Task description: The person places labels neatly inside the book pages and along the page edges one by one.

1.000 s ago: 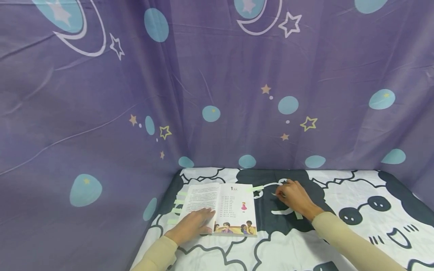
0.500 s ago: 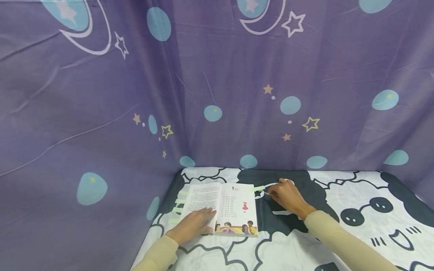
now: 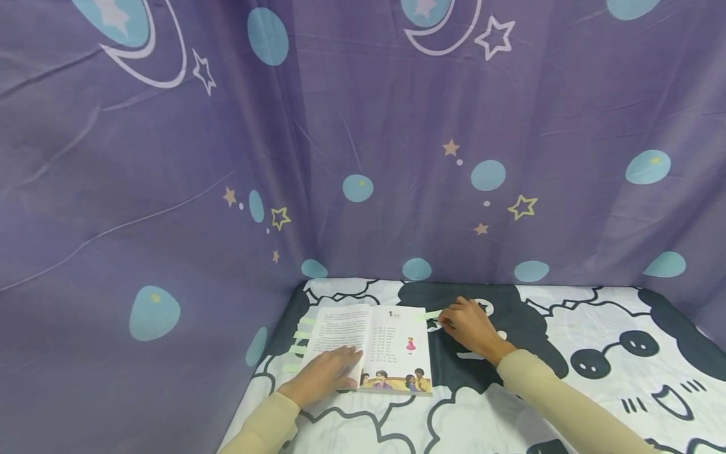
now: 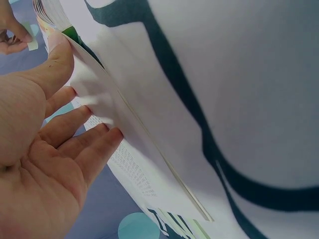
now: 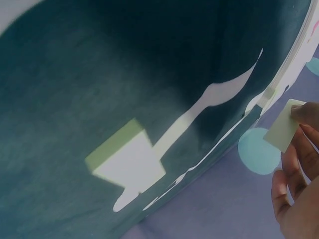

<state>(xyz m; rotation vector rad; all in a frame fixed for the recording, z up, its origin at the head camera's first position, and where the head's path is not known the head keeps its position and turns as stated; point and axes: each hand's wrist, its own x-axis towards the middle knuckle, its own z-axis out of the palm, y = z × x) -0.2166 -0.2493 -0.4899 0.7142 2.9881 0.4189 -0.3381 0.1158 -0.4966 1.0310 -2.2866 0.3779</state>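
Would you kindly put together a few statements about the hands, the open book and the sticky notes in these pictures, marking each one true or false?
1. Several pale green sticky tabs stick out past the left edge of the open book. True.
2. Both hands rest on the book. False: only the left hand does, on the left page; the right hand pinches a pale green sticky note.
3. Printed people line the bottom of the right page. True.
4. The sticky-note pad lies on the book. False: it lies on the printed cloth.
5. The curtain is purple, with stars on it. True.
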